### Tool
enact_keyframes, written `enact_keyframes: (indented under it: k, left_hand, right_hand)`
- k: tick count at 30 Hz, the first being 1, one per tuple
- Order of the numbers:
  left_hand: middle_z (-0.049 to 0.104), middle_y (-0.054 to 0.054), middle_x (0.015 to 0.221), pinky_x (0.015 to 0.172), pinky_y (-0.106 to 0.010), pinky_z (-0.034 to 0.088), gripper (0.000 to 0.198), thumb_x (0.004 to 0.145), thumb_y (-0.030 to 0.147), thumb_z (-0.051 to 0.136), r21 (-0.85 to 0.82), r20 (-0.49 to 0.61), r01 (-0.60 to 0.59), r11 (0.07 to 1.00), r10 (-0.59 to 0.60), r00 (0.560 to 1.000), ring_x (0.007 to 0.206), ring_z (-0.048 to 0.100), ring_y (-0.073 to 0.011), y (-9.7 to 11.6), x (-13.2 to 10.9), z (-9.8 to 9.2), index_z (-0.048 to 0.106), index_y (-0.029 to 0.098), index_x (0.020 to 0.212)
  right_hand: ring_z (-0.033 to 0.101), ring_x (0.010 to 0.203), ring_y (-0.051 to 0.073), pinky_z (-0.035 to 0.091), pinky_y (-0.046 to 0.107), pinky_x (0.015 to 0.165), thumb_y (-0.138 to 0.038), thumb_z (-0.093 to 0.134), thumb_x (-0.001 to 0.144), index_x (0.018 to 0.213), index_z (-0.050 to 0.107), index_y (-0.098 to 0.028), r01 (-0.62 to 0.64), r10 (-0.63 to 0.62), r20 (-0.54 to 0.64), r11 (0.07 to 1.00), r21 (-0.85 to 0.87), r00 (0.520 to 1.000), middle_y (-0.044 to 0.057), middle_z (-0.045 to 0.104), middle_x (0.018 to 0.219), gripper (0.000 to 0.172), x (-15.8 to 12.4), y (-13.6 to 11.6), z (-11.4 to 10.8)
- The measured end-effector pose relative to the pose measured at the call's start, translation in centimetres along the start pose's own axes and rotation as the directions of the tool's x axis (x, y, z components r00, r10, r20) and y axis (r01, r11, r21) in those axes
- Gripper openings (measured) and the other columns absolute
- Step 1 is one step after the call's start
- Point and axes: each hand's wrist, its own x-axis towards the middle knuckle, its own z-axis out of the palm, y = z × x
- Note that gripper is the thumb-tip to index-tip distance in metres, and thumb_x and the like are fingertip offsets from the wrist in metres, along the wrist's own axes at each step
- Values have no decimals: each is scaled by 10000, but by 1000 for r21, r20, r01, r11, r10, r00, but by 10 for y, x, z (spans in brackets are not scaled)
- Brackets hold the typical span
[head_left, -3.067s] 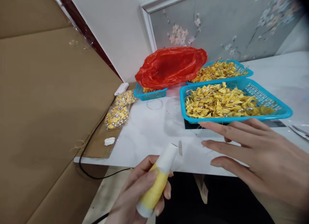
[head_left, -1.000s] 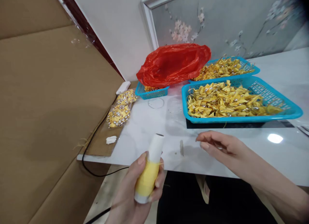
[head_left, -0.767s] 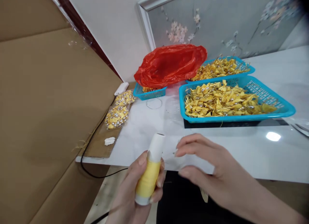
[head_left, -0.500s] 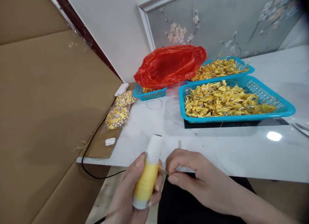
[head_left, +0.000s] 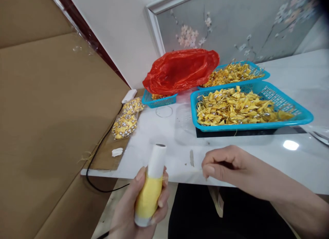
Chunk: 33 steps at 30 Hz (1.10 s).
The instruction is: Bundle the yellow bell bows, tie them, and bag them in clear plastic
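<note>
My left hand point(head_left: 133, 211) is wrapped round a spool of yellow thread point(head_left: 149, 196), whose white tube end tilts up toward the table. A fine thread point(head_left: 177, 175) runs from the spool across to my right hand point(head_left: 233, 167). Thumb and forefinger of that hand are pinched together on the thread's end, over the front edge of the white table point(head_left: 177, 146). Beyond it stands a blue basket point(head_left: 295, 120) full of yellow ribbon pieces with silvery beads point(head_left: 231, 107).
Behind are a second blue basket point(head_left: 267, 75) and a small one point(head_left: 161, 102) under a red plastic bag point(head_left: 180, 71). Bagged beaded pieces point(head_left: 125, 126) lie at left on cardboard, beside a black cable point(head_left: 96, 153). A large cardboard sheet point(head_left: 51, 112) stands along the left.
My right hand has moved right and slightly up, away from the spool, drawing out a length of thread. My left hand with the spool has shifted a little left.
</note>
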Motion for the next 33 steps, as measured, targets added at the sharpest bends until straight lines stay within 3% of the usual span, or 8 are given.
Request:
enact_keyframes:
  k: [6,11,14,17,22,26,30,33]
  left_hand:
    - [619,-37,640,378,-144,301,337,702,455,735,217,150,107,970,-141,979,447,473,-61,-4,-5,-1,728,149,843]
    - [596,-5,594,442,-173,357,342,719,409,744,653,53,93,752,-168,984,496,478,-86,-16,3,-4,705,171,961]
    - [559,8,602,470,-172,376,220,809,374,661,585,64,49,810,-107,992,521,467,-79,-17,11,-5,688,156,823]
    - [592,-12,675,443,-147,375,178,827,328,643,336,17,85,938,-96,995,553,499,-78,-15,16,-5,677,156,797]
    - [642,-32,728,320,-105,285,248,820,380,612,-17,310,181,983,-167,936,423,455,-47,-21,17,-15,663,229,1010]
    - [662,-44,664,325,-125,319,347,766,467,652,203,410,177,963,-248,878,377,463,-47,-28,16,-26,670,192,978]
    - [651,-30,718,429,-163,395,438,759,459,694,679,133,107,726,-265,955,517,546,-87,-21,13,-24,648,172,1086]
    - [571,32,604,456,-163,388,405,821,446,635,672,92,14,741,-103,990,508,504,-73,-20,14,-16,615,172,1119]
  right_hand:
    - [192,482,85,142,248,461,-437,522,908,712,539,-172,-63,70,-9,941,332,998,-87,256,509,330,26,8,0]
    - [292,505,90,226,232,474,-291,505,891,648,540,-171,-8,8,-15,1000,13,1000,-61,334,531,274,29,-18,10]
    - [395,554,98,283,240,535,-177,463,891,654,525,-185,115,-116,14,952,-283,993,-41,460,600,245,12,-32,23]
    - [374,528,85,271,236,533,-100,457,873,683,515,-197,185,-149,124,914,-361,981,-58,468,610,221,-3,-29,32]
    - [338,506,77,260,202,478,-316,471,929,698,487,-182,-62,57,52,993,99,997,-57,406,571,268,6,2,22]
    - [222,460,63,150,208,429,-497,578,846,697,467,-180,-178,147,104,872,456,984,-88,305,527,368,23,10,14]
    - [316,476,76,235,207,446,-396,517,905,682,501,-177,-141,140,19,972,190,990,-66,374,529,313,20,-5,19]
    - [488,588,108,369,224,560,-253,461,938,713,562,-185,13,-26,-82,987,-162,996,-18,538,640,256,9,-14,34]
